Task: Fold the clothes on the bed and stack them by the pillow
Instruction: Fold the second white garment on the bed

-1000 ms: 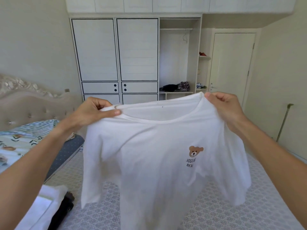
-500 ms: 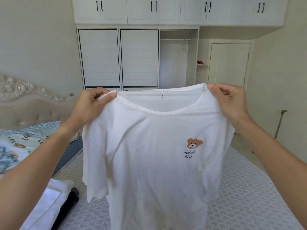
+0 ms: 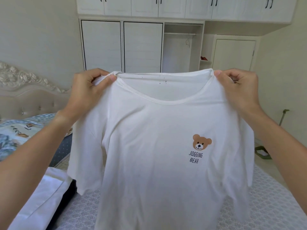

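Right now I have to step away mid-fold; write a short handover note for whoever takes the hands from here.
Left hand pinches the left shoulder of the white bear T-shirt; right hand pinches the right shoulder.
The shirt hangs spread in the air above the bed, print facing you, unfolded.
Done: folded clothes, white over dark, lie at lower left near the patterned pillow.
Left: lay this shirt flat, fold it, add it to that stack. Other unfolded clothes: none in view.
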